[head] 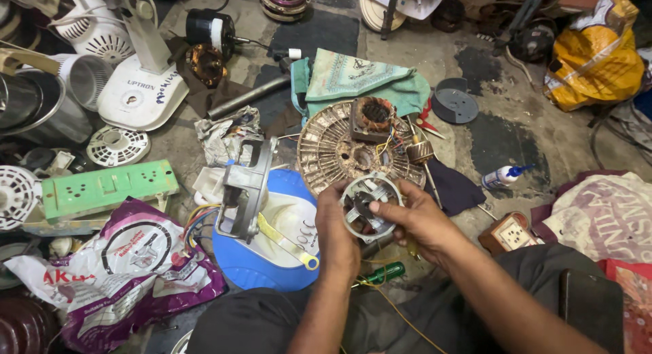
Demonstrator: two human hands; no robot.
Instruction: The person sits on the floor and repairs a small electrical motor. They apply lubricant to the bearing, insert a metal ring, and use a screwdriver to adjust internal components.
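My left hand (337, 225) and right hand (415, 218) are both closed around a round metal motor cover (371, 206), holding it up above the floor (502, 133), with both arms bent in.

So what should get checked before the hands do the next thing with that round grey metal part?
1. Both hands on the part: ok. The left hand grips the round grey motor cover at its left rim, the right hand at its right.
2. Part lifted off the floor clutter: ok.
3. View into the cover's middle: not ok, the right thumb lies across it.
4. Green-handled screwdriver close by: ok, it lies below the hands.
5. Rusty round grille with the copper-wound motor core on it, within reach: ok, just beyond the hands.
6. Loose screws accounted for: cannot tell.
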